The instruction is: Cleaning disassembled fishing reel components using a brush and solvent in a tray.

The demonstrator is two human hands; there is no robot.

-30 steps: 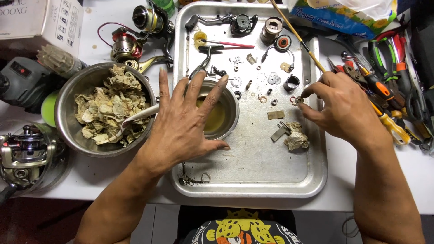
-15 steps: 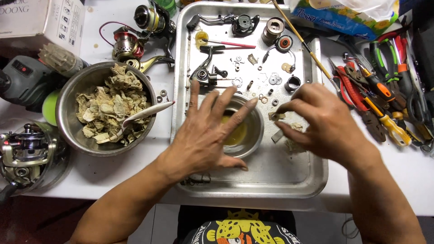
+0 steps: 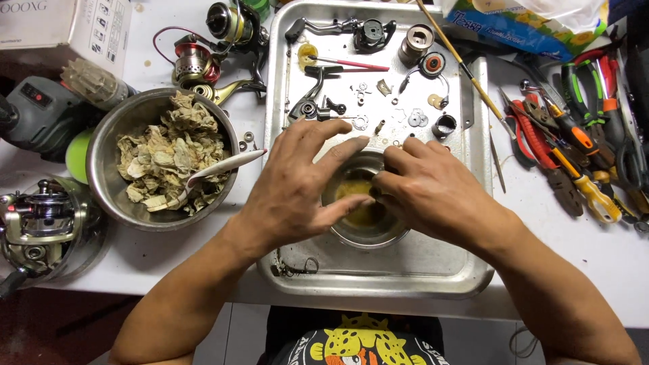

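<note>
Hands met over a small steel bowl [image 3: 365,233] of yellow liquid on the metal tray [image 3: 378,277]: left hand [image 3: 297,192] spread across its rim, right hand [image 3: 429,192] curled, fingertips pinching something too small to tell. Left of them stood a bowl of rags [image 3: 162,159]; pliers [image 3: 574,155] lay right.

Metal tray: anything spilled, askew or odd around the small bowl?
Nothing spilled. Both hands, left hand and right hand, meet over the small steel bowl of yellowish liquid, upright in the metal tray; loose small reel parts lie scattered behind.
</note>
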